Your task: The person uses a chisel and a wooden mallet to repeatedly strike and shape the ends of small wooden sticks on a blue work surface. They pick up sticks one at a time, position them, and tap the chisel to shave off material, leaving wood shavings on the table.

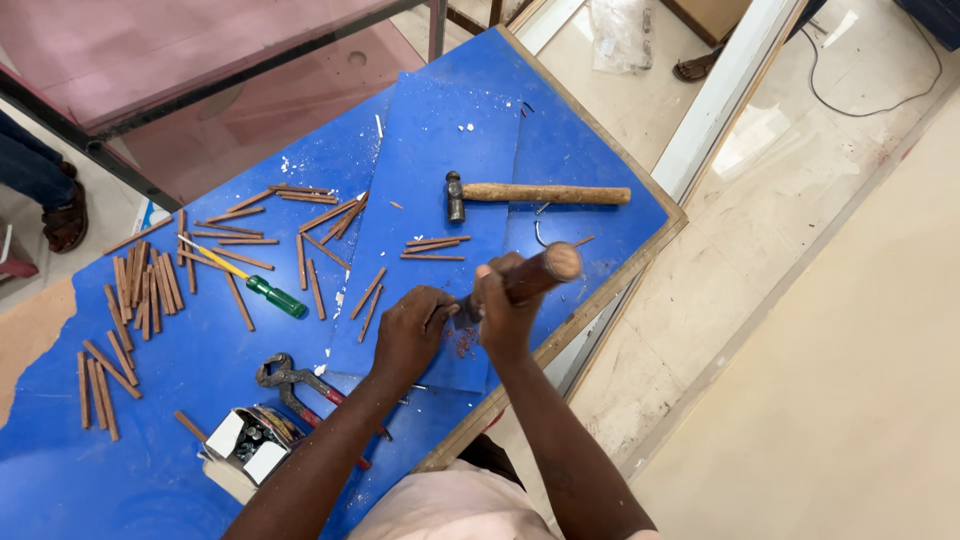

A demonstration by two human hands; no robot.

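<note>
Nearest the body, on the blue bench (120, 480), sits a small open cardboard box (248, 448) w/ dark bits inside, and just beyond it red-handled pincers (300, 388) lie flat. Above those, left hand (412, 330) presses down on the blue sheet (440, 180), fingers curled together on a small piece that can't be made out, touching the spot where reddish chips (462, 345) lie. Right hand (503, 308) is just beside it, grip clamped round a wooden-handled tool (535, 272), handle end angled up and to the right, working end down between both hands; its tip is hidden. Left of the hands a green-handled screwdriver (258, 285) lies among scattered thin wood strips (140, 290), spread over the bench's left half, a few more (432, 248) just past the hands. Further out a ball-peen hammer (535, 193) rests on the sheet, head to the left, well apart from both hands. Beyond the bench, a pinkish glass tabletop (150, 50).
</note>
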